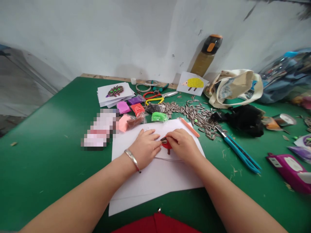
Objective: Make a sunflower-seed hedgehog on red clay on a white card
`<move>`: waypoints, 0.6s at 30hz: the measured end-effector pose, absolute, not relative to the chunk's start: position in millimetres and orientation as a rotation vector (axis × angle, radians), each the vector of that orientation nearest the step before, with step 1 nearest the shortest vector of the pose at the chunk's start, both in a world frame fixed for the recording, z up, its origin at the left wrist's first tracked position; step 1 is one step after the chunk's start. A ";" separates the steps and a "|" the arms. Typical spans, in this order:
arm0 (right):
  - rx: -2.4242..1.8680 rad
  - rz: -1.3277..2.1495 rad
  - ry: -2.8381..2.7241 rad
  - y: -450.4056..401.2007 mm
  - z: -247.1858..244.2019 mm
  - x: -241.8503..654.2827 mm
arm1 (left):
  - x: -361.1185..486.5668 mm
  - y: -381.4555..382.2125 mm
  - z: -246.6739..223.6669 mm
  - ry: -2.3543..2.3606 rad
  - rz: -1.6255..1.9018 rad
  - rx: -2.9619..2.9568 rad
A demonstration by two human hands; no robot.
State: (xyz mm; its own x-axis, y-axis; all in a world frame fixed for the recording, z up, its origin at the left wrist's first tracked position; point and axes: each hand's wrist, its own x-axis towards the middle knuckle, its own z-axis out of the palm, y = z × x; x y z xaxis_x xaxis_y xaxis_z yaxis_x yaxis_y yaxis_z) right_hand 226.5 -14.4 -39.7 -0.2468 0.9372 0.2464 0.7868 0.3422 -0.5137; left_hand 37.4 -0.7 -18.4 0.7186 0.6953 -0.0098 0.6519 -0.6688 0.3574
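White paper sheets (pixel 141 184) lie in front of me, with a red clay shape (pixel 166 145) on them that has a short brown piece (pixel 168 151) below it. Dark striped sunflower seeds (pixel 164 141) sit on the red clay. My left hand (pixel 147 147) rests on the paper with its fingers stretched out, the fingertips at the clay's left edge. From the other side, my right hand (pixel 183 144) pinches a sunflower seed at the top of the clay; its fingers partly hide the shape.
Loose sunflower seeds (pixel 194 113) are piled behind the paper. Around it lie clay packets (pixel 159 116), scissors (pixel 155 98), a blue utility knife (pixel 239 150), an orange stick (pixel 190 127) and a blurred-out phone (pixel 100 127). A bottle (pixel 206 55) and a cloth bag (pixel 235 87) stand by the wall.
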 end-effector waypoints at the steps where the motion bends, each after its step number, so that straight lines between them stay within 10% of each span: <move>1: -1.510 0.385 -2.082 -14.5 -38.8 227.4 | 37.1 -1.0 -18.2 1.058 0.183 2.579; 18: -1.523 0.466 -2.188 -23.6 -30.0 223.9 | 35.5 1.4 -17.5 1.021 0.220 2.602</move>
